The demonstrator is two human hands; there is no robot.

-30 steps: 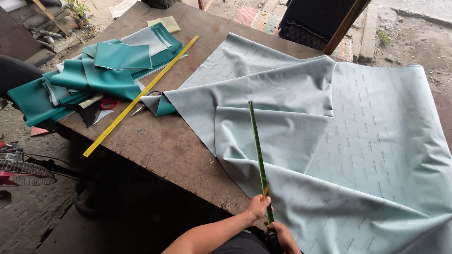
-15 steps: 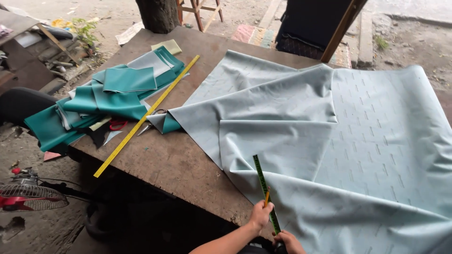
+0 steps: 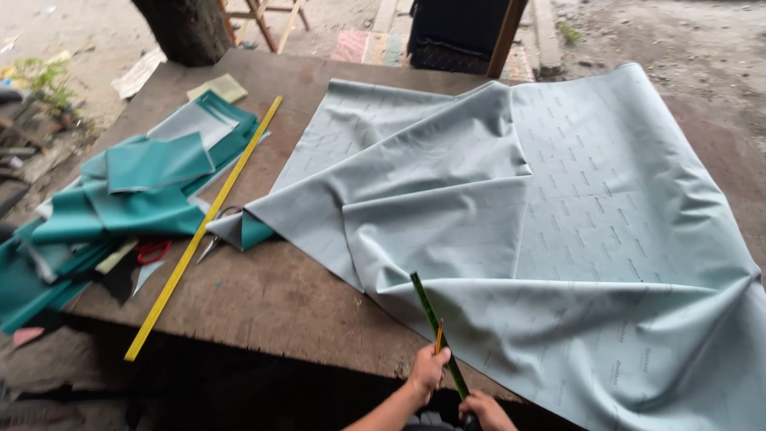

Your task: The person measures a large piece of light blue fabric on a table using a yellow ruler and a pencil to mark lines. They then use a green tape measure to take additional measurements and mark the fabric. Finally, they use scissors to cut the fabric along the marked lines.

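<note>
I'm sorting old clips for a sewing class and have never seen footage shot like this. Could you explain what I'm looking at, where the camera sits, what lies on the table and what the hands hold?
There is no machine here: a person works with bare hands, and the camera sits on their head, looking down. At the bottom edge you see their left hand and right hand, both gripping a thin green stick; the left hand also holds an orange pencil. A big pale grey-blue sheet of fabric, creased and folded, covers much of the worn wooden table. Further left lie a long yellow ruler, scissors with red handles and a pile of teal fabric pieces.
</note>
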